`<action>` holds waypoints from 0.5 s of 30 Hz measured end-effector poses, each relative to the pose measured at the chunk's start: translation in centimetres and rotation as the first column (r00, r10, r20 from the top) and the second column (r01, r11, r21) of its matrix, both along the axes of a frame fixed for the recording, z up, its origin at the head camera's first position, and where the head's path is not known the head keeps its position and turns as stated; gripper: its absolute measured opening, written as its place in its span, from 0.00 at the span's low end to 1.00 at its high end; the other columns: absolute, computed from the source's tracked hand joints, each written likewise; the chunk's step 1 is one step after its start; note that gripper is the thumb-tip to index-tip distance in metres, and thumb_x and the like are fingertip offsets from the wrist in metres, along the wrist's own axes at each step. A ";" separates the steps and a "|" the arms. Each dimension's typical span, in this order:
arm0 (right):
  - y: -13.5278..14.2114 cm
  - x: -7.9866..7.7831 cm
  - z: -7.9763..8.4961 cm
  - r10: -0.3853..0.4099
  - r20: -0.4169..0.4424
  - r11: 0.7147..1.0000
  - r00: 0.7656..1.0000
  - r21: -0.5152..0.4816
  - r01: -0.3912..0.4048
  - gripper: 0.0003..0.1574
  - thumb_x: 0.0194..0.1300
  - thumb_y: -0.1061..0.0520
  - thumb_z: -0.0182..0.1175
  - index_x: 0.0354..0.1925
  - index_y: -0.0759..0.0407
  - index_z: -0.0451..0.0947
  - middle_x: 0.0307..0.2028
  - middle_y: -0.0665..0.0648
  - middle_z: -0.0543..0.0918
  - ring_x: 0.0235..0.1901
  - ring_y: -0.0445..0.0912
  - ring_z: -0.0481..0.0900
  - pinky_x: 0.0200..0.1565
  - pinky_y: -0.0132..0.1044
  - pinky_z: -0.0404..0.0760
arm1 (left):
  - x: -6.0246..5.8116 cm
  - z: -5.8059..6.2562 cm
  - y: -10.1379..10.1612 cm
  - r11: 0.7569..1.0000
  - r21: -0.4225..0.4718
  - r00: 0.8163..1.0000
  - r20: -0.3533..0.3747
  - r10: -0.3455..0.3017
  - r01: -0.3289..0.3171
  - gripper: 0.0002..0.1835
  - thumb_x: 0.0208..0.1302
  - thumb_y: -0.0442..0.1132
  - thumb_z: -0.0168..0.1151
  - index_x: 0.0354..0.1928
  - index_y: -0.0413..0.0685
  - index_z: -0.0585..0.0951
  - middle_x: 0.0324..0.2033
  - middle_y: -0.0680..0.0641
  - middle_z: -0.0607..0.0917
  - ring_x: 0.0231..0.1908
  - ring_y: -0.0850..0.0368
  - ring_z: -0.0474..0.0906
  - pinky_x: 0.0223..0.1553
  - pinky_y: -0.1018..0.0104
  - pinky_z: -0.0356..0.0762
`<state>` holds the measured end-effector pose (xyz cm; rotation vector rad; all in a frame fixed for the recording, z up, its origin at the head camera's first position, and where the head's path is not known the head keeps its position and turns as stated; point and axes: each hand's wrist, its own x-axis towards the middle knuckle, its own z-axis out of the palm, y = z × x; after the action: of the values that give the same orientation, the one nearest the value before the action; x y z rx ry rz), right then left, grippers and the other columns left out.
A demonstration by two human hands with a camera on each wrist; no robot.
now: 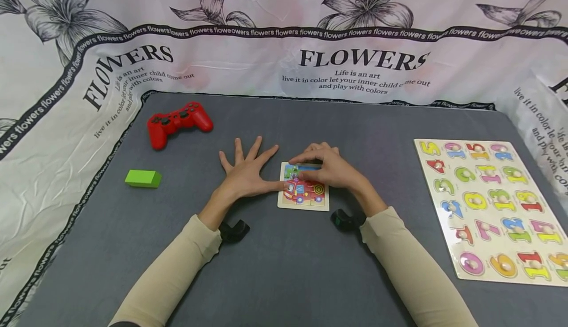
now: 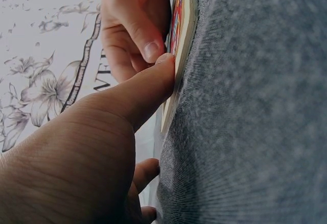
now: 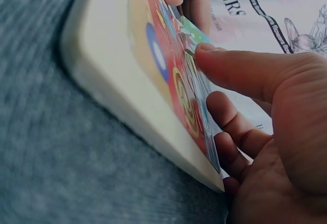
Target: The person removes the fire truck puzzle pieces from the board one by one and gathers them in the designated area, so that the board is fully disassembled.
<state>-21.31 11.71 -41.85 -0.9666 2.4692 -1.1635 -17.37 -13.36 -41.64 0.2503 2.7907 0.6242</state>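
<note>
A grey counter [image 1: 284, 268] spreads under and around both my hands. Beyond them and off to their left runs a pale cloth [image 1: 248, 63] with black line-drawn blooms and the word "FLOWERS". Well to the right of my right hand lies a cream board [image 1: 485, 246] filled with rows of colourful numbers, each with a small knob. My forearms reach forward in beige sleeves [image 1: 159, 272].

My left hand [image 1: 244, 176] is spread wide, palm down, its thumb touching the left side of a small picture puzzle. My right hand [image 1: 330, 169] is drawn narrow over the same puzzle, thumb and fingers bent together on one piece. Past my left hand, further left, sits a red game controller [image 1: 177, 120]. The picture puzzle [image 1: 303, 207] lies flat between my hands, showing a red vehicle with blue wheels inside a pale frame. Directly left of my left hand, well apart, rests a bright green block [image 1: 142, 179]. Smallest is the green piece [image 3: 195, 31] at my right thumb tip, tilted up from the puzzle.
</note>
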 end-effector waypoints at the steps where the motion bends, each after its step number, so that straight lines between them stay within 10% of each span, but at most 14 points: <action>1: 0.0 0.0 0.0 -0.001 0.003 1.000 1.000 -0.011 0.001 0.22 0.62 0.55 0.73 0.55 0.48 0.87 0.48 0.52 0.84 0.43 0.49 0.67 0.47 0.46 0.51 | 0.0 0.0 0.0 1.000 0.000 1.000 0.001 -0.001 0.001 0.56 0.50 0.78 0.64 0.80 0.73 0.55 0.83 0.51 0.38 0.77 0.32 0.15 0.64 0.21 0.12; 15: -0.8 0.4 -0.4 -0.065 0.024 0.993 0.998 -0.094 0.067 0.15 0.66 0.56 0.70 0.51 0.51 0.89 0.31 0.51 0.88 0.37 0.48 0.67 0.49 0.48 0.49 | 0.2 0.2 0.1 1.000 0.004 1.000 -0.009 -0.001 0.001 0.56 0.50 0.78 0.65 0.80 0.73 0.56 0.83 0.50 0.39 0.77 0.31 0.16 0.64 0.21 0.12</action>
<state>-20.93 10.92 -42.27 -0.8988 2.4661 -1.3164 -17.19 -13.27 -41.44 0.2559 2.7979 0.6294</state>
